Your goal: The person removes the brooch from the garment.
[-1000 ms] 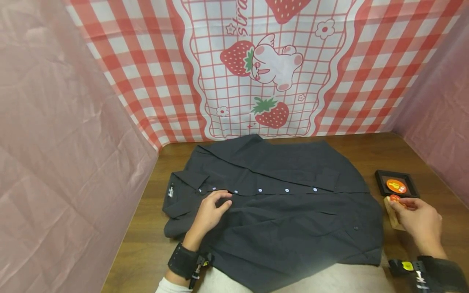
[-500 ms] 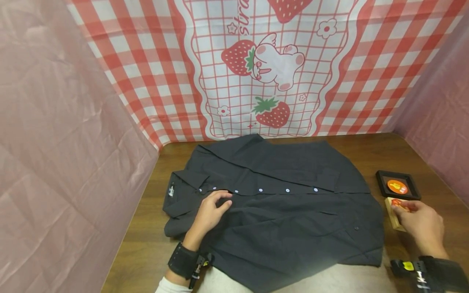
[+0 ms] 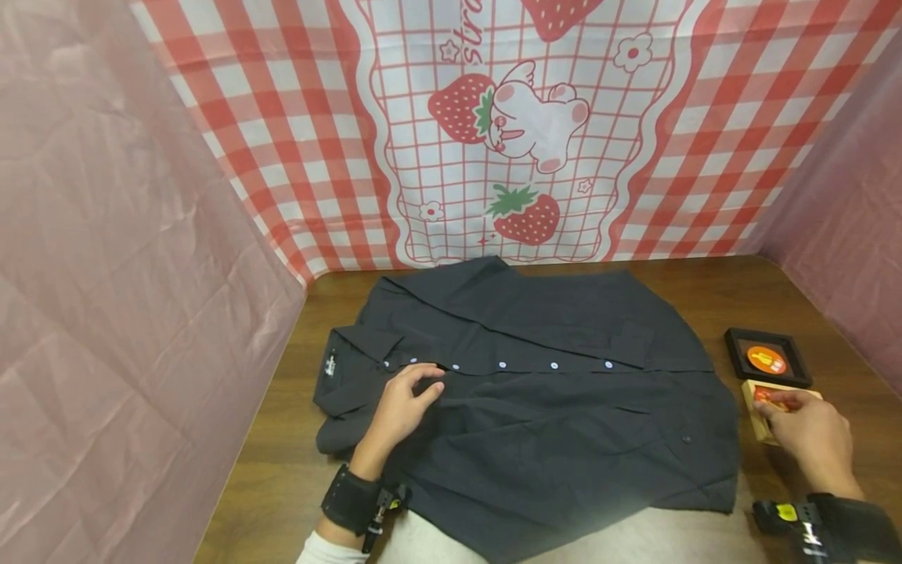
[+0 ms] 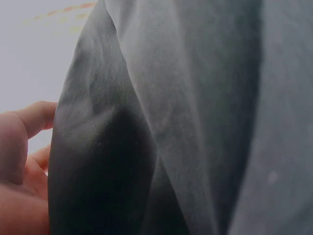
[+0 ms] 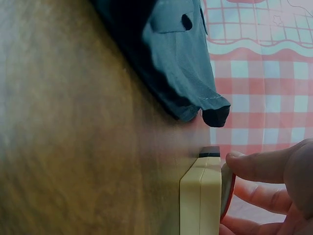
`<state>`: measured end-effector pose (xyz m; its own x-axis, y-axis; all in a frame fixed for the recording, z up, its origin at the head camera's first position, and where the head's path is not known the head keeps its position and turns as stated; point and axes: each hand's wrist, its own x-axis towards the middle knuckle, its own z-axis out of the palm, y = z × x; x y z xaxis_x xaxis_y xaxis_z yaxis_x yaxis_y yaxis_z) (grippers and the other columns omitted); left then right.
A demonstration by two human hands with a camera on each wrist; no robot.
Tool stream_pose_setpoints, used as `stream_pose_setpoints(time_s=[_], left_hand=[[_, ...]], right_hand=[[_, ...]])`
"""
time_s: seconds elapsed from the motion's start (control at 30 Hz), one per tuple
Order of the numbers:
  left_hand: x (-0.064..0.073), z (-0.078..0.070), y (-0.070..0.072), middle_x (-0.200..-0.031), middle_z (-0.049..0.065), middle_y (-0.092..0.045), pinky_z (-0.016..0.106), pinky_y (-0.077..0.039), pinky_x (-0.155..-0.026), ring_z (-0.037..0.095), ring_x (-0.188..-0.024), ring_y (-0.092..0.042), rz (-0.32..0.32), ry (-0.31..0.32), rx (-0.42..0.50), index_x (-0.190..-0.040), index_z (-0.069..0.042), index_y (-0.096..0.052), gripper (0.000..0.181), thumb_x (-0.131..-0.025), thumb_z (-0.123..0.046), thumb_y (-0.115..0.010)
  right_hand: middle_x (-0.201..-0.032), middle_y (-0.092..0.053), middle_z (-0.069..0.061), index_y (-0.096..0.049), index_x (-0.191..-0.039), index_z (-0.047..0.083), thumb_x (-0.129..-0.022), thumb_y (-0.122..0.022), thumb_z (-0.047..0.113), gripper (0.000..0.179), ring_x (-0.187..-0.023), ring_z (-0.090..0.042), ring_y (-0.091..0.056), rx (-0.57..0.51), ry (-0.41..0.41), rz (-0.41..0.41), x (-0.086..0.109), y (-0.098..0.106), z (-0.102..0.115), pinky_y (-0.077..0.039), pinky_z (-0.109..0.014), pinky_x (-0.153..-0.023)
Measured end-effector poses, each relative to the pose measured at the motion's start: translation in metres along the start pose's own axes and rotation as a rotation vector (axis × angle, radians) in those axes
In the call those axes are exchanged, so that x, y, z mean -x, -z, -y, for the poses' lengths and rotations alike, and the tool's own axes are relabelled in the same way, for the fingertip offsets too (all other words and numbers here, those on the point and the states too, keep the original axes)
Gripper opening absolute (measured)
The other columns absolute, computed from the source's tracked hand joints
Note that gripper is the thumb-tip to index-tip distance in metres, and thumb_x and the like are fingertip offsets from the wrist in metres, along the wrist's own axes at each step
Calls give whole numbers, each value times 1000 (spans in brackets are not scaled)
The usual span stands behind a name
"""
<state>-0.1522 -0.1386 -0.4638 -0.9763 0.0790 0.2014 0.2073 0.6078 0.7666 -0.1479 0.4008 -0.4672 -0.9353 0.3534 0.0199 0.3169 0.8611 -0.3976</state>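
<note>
A dark grey button-up shirt (image 3: 564,423) lies spread on the table, its collar to the left and pale buttons across the middle. My left hand (image 3: 400,406) is over the shirt near the upper buttons, fingers loosely bent around nothing; contact with the cloth is unclear. On the right, my right hand (image 3: 812,429) pinches a round red disc (image 5: 227,191) between thumb and fingers. That disc is against the top of a cream-coloured square box (image 3: 758,419). Fingers hide part of both. Directly behind the box sits a black square tray (image 3: 734,354) holding an orange disc (image 3: 766,360).
The brown wooden table (image 3: 264,407) shows around the shirt. A red-checked strawberry cloth (image 3: 324,172) hangs at the back. Pink drapes (image 3: 134,274) close off both sides.
My right hand has lowered the red disc from a tilted position to a flatter one over the cream box. My left hand has barely moved, and the shirt lies as before.
</note>
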Motion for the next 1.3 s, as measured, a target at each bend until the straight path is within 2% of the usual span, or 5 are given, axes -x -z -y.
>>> stream_pose_setpoints(time_s=[0.47, 0.7, 0.87, 1.07, 1.3], left_hand=[[2, 1, 0, -124, 9, -67, 49, -50, -96, 30, -120, -60, 10, 7, 0, -110, -11, -71, 22, -91, -20, -67], [2, 1, 0, -124, 9, -67, 49, -51, -96, 30, -120, -60, 7, 2, 12, -110, -10, -71, 22, -91, -19, -67], [2, 1, 2, -124, 10, -67, 49, -51, -96, 30, -120, -60, 1, 4, 13, -110, -10, -71, 21, -91, -18, -66], [2, 2, 2, -124, 10, -67, 49, -50, -96, 31, -121, -60, 6, 15, 13, -110, -10, -71, 21, -91, -18, -66], [2, 3, 1, -124, 10, -67, 49, -50, -96, 30, -121, -59, 2, 7, 23, -110, -10, -71, 21, -91, -18, -66]], right_hand=[[-112, -53, -43, -57, -108, -13, -91, -61, 22, 39, -93, -61, -51, 63, 16, 14, 2, 3, -5, -42, -57, -72], [-96, -61, -41, -65, -100, -11, -93, -59, 27, 39, -80, -59, -57, 94, 125, -7, 1, 2, -9, -44, -51, -58], [-100, -53, -45, -58, -108, -15, -90, -64, 41, 59, -89, -59, -48, 128, 92, 27, 2, 3, -3, -40, -57, -70], [-94, -52, -44, -54, -105, -20, -85, -70, 24, 51, -90, -55, -44, 137, 143, -4, 4, -1, -1, -35, -60, -77], [-106, -50, -46, -52, -110, -20, -85, -71, 23, 54, -96, -59, -45, 152, 155, 26, 1, -1, 0, -38, -62, -81]])
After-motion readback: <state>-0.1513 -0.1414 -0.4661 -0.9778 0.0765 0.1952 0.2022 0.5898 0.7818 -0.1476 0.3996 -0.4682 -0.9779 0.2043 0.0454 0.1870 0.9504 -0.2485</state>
